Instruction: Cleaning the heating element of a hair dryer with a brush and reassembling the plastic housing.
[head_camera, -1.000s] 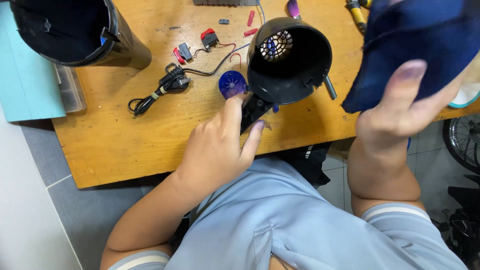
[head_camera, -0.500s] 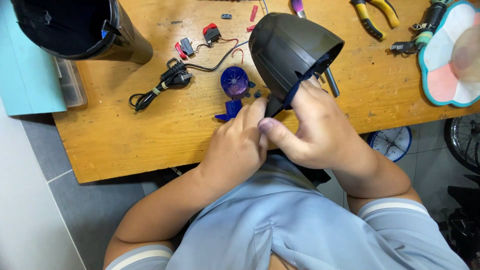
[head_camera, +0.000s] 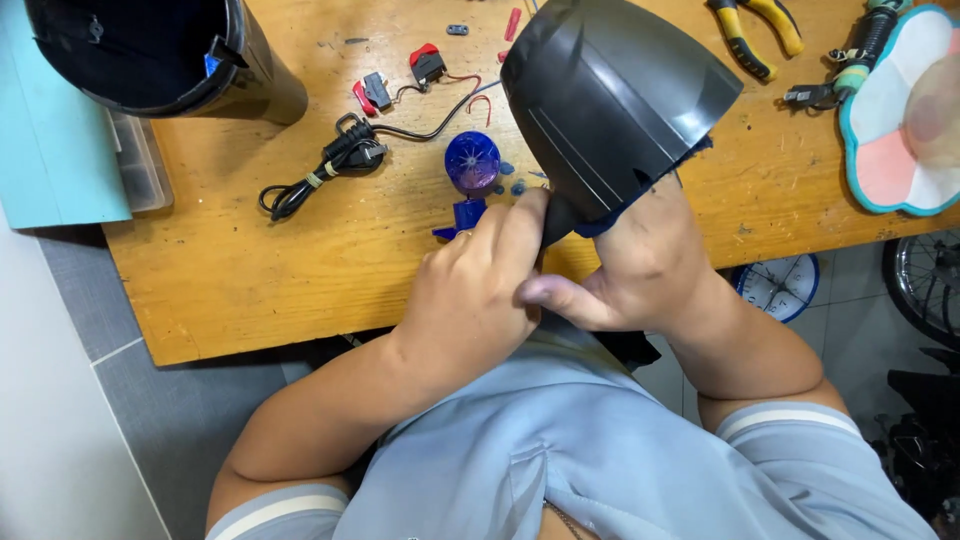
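Observation:
A black rounded plastic housing (head_camera: 610, 95) is held up over the wooden table's (head_camera: 250, 270) near edge. My left hand (head_camera: 470, 295) grips its narrow lower end from the left. My right hand (head_camera: 635, 270) reaches up into the housing from below, a dark blue cloth (head_camera: 610, 222) showing at the rim by its fingers. A small blue fan wheel (head_camera: 472, 162) and blue plastic bits lie on the table just left of the housing.
A black cord with plug (head_camera: 330, 165) and red switches (head_camera: 425, 62) lie mid-table. A big black cylinder (head_camera: 160, 55) stands at the back left. Yellow-handled pliers (head_camera: 750, 30) and a flower-shaped mat (head_camera: 900, 120) sit at the right. A clock (head_camera: 780, 285) lies on the floor.
My right hand brought the blue cloth down from the right and pushed it into the housing. The housing turned from facing the camera to showing its closed back.

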